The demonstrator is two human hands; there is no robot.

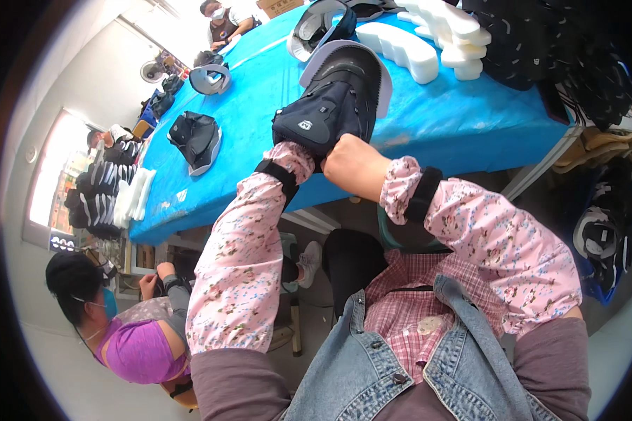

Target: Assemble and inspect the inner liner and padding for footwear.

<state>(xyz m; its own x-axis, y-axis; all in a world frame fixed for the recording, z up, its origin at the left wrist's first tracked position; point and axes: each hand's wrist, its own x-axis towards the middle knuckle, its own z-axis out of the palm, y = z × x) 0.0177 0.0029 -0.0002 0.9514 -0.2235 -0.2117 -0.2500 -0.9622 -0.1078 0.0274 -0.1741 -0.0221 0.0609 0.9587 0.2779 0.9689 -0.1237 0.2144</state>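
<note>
Blk boot-like piece (326, 105) w/ pale toe rim (384, 84) is held up over the near edge of the blue-covered bench (428, 149), toe pointing away; can't tell if any of it rests on the cover. L grip is out of sight: the floral L sleeve (240, 242) runs into the piece's opening, so can't say if those fingers are apart or together. R grip (356, 165) looks curled tight on the edge of the opening, fingertips hidden. Main risk, IMO: if R grip pulls hard while the L arm isn't braced inside, piece could twist or slip off & hit the floor, as it's right by the bench edge. Loose gathered L cuff could snag or bunch in the opening, poss. wrinkling the lining. Pale rim sticks out wide, so a fwd jerk might bend it vs. the other boot-like piece (319, 28) just beyond, or knock the white foam-like blocks (404, 50) to the R. Second blk piece (194, 140) lies well apart, L side, so prob. safe.
</note>
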